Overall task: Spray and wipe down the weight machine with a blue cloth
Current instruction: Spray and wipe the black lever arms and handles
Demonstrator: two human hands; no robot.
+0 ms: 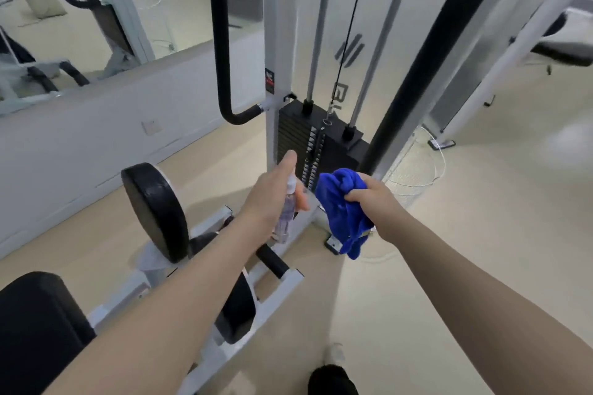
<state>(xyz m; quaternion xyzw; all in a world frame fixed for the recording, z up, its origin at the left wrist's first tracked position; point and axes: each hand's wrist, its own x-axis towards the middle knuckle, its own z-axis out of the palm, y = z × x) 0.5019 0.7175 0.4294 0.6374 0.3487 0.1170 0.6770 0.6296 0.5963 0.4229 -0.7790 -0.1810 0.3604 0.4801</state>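
- left hand (269,192): fingers wrapped round spray bottle (286,212), index finger extended, just in front of weight stack (321,141)
- right hand (372,199): fingers clutch bunched blue cloth (343,208), just right of bottle, near the stack's base

Bare floor (481,234) at right lies open — weight stack (321,144), frame post (277,74) and round pad (154,208) crowd centre-left.
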